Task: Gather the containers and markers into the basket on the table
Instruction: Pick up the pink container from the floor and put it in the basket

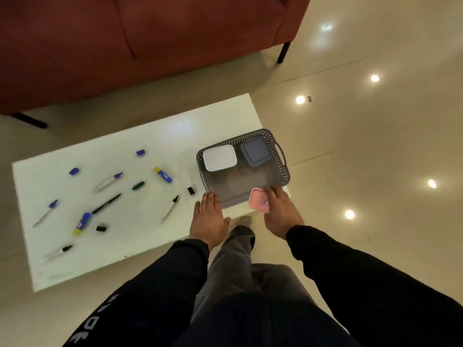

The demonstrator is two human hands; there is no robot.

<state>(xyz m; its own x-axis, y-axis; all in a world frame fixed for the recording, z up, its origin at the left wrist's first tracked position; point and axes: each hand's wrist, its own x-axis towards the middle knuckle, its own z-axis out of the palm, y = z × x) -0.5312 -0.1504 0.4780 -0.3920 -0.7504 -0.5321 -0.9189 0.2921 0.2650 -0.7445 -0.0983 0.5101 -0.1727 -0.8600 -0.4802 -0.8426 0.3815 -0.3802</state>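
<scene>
1. A grey basket [281, 175] stands at the right end of the white counter [150, 234].
2. Inside it, along the far side, a white container [220, 157] and a grey container [256, 151] lie side by side.
3. The right hand [281, 214] grips a pink container [258, 202] by its right edge, fingers over its top, at the basket's near rim.
4. The left hand [208, 216] is spread flat with straight fingers and holds nothing, just beside the basket's near left corner.
5. Markers lie scattered over the left part of the counter, well apart from the basket: a blue-tipped marker [109, 181], a black pen [106, 204], a black-tipped marker [170, 207] and two blue-and-yellow ones [163, 174] [82, 223].
6. Loose caps lie among them: a blue cap [140, 152], a green cap [138, 185] and a black cap [191, 190].
7. A red-brown sofa [125, 46] stands beyond the counter.
</scene>
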